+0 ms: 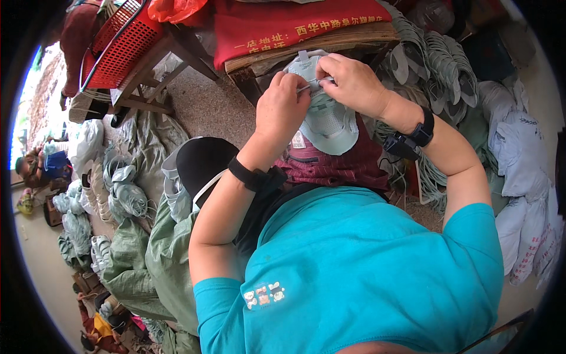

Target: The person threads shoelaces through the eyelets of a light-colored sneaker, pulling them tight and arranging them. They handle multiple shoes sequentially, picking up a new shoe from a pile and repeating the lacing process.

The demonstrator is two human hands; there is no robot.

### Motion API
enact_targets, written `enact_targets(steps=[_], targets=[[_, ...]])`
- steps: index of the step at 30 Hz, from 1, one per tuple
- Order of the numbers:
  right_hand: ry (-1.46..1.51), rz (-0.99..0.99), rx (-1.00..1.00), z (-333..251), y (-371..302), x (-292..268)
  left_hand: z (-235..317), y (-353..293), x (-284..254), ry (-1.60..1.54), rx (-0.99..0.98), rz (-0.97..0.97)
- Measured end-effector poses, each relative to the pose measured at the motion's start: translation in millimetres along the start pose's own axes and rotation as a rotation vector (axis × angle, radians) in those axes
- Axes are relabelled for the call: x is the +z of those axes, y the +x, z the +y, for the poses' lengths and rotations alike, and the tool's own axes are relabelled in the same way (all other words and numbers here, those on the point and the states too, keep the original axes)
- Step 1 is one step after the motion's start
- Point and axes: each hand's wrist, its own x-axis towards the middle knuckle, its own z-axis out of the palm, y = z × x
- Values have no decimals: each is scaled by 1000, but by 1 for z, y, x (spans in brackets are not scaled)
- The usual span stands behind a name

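Note:
A pale mint-green shoe upper (330, 127) with a mesh surface lies over my lap, its rounded toe towards me. Its tongue end rests near the edge of the wooden bench. Both hands meet over the lacing area. My left hand (283, 105) is closed, thumb and fingers pinching a thin white lace. From the other side, my right hand (355, 85) pinches at the lace too, fingertips close to the eyelets. Exactly how the lace runs between the fingertips is partly hidden. Dark red patterned cloth (333, 166) lies under the upper.
Ahead stands a wooden bench (312, 50) with a red cloth (295, 23). A red plastic basket (121, 47) sits at the far left. Bundled shoe uppers (439, 65) are piled at right, beside white sacks (519, 153). Green sacks (132, 251) and a black round seat (203, 165) are left.

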Motion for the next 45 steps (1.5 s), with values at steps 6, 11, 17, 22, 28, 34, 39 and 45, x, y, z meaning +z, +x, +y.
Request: enact_targets(steps=[6, 11, 17, 22, 28, 34, 39, 45], targets=[[116, 38, -127, -7, 4, -12, -11, -5, -16, -142, 126, 175], [25, 12, -291, -4, 19, 13, -21, -13, -11, -813, -227, 117], [20, -107, -259, -29, 43, 11, -32, -29, -17, -1017, -313, 92], [-157, -102, -333, -11, 26, 10, -28, -32, -26, -1142, -314, 115], [446, 51, -644, -70, 8, 6, -27, -36, -19, -1093, -251, 40], [480, 13, -808, -105, -8, 9, -13, -19, -8, -230, 87, 219], [522, 10, -798, -101, -13, 15, -4, -6, -7, -8, 182, 177], [530, -77, -767, -92, -22, 31, -1, -7, -8, 80, 181, 126]])
